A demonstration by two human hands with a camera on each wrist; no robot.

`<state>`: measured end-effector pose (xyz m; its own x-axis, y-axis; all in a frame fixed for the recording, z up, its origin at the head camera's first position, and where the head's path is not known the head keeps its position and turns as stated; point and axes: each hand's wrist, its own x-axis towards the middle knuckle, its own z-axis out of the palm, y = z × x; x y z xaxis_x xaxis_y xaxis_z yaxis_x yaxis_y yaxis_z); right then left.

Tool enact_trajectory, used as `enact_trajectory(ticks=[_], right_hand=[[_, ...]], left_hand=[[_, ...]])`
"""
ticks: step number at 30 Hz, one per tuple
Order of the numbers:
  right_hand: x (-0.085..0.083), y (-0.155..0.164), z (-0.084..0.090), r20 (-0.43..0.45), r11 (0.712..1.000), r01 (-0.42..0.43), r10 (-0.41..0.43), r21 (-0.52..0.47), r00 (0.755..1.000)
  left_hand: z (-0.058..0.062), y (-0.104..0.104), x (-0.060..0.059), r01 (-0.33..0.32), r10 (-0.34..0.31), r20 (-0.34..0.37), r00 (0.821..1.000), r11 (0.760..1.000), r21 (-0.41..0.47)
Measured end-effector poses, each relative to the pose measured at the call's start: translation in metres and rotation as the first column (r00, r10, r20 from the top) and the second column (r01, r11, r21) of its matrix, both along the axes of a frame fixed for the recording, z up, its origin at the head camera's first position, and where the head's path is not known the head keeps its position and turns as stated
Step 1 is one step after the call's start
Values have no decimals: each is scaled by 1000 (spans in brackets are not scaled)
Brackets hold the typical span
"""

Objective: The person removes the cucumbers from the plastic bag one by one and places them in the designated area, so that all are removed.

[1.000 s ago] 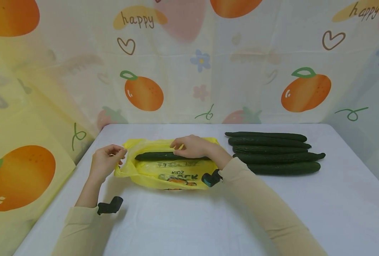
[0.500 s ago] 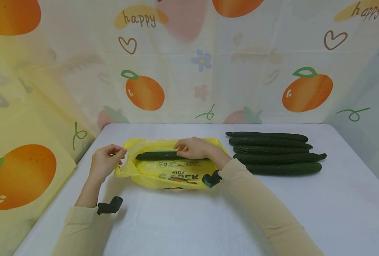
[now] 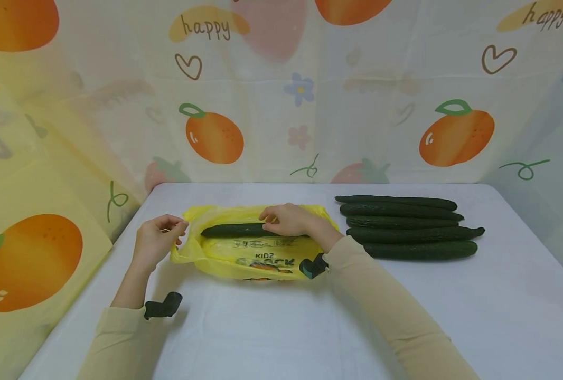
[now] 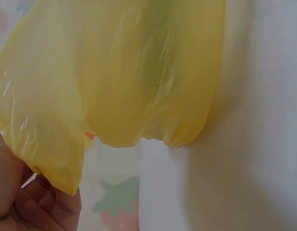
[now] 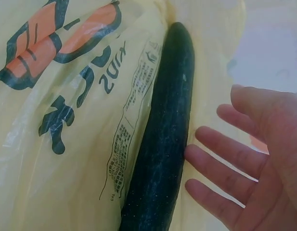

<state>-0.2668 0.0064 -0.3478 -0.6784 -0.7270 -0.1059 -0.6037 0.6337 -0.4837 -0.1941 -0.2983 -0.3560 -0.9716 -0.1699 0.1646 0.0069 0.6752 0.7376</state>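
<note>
Fingers [image 5: 220,154] of my right hand [image 3: 288,219] lie nearly straight, their tips touching the side of the cucumber [image 3: 234,230] at the centre of the head view; nothing is curled round it. My left hand [image 3: 157,240], at the left centre of that frame, pinches the thin rim of the yellow bag [image 3: 250,256], and in the left wrist view the film hangs bunched from that pinch.

I judge the cucumber firm and fairly weighty for its width, with a finely bumpy skin that should give decent grip; being long, it would tip if taken by one end, so I would take it around the middle. It lies lengthwise along the bag's upper edge, above the printed lettering; whether it rests on the film or just inside the mouth I cannot tell. I judge the bag light, limp and slippery, likely to collapse unless its rim is held.

Under everything is a white surface [image 3: 281,327], seemingly covered with cloth. Right of centre in the head view, five more cucumbers [image 3: 407,227] lie side by side in a row, near the bag but apart from it. A backdrop [image 3: 310,95] printed with oranges, hearts and the word "happy" fills the upper frame and wraps round the left side.
</note>
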Motion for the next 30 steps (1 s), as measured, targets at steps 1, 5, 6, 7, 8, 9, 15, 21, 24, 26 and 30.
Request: enact_trajectory(ticks=[1, 5, 6, 7, 8, 9, 15, 21, 24, 26, 30], right_hand=[[0, 0, 0, -5, 1000, -2, 2, -2, 1000], [-1, 1, -3, -30, 1000, -5, 5, 8, 1000], [-1, 1, -4, -36, 1000, -4, 4, 13, 999], [-2, 1, -5, -38, 1000, -2, 2, 17, 999], [-2, 1, -6, -40, 1000, 1, 0, 21, 999], [-2, 2, -7, -40, 1000, 1, -1, 20, 999], [-6, -1, -17, -50, 1000, -17, 16, -16, 999], [-10, -4, -27, -53, 999, -11, 9, -48, 999], [-11, -4, -31, -45, 998, 5, -8, -62, 999], [-10, -4, -34, -35, 998, 21, -23, -66, 999], [-10, -6, -38, -21, 996, 54, -55, -70, 998]], left_hand=[[0, 0, 0, 1, -1, -1, 1000, 1000, 1], [-1, 0, 0, 7, -7, -8, 1000, 1000, 4], [-1, 0, 0, 8, -8, -9, 1000, 1000, 4], [-1, 0, -1, 7, -7, -10, 1000, 1000, 4], [-2, 0, -1, 6, -6, -11, 1000, 1000, 3], [-2, 0, -1, 4, -4, -11, 1000, 1000, 1], [-2, 2, -1, 2, -2, -8, 1000, 1000, -4], [-2, 2, -1, 1, -1, -6, 1000, 1000, -3], [-2, 2, -2, -2, 2, -7, 1000, 1000, 1], [-2, 1, -2, -3, 3, -6, 1000, 1000, 6], [-3, 1, -1, -3, 3, -3, 1000, 1000, 12]])
